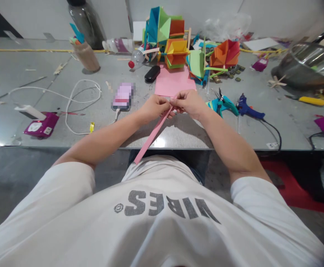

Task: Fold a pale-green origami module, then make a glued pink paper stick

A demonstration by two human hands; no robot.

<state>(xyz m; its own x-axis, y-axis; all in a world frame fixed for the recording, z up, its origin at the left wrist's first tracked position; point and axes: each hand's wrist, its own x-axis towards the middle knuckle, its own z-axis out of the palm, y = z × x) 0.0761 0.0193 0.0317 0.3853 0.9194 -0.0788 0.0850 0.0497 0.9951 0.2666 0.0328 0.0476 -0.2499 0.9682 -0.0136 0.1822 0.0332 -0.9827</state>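
Note:
A long pink paper strip [152,136] runs from between my hands down past the table's front edge toward the white shirt. My left hand [158,106] is closed on the strip near its upper end. Close beside it on the right, my right hand [186,101] pinches the same end, with the fingertips of both hands nearly touching. The exact fold of the paper there is hidden by the fingers. Just beyond my hands lies a flat pink sheet [174,81].
Folded colourful paper shapes [175,40] stand at the back centre. A phone [123,96] with a white cable lies left; teal pliers [225,105] and a blue glue gun [248,108] lie right. Farther right sits a metal bowl [292,74]. A cup [86,57] stands back left.

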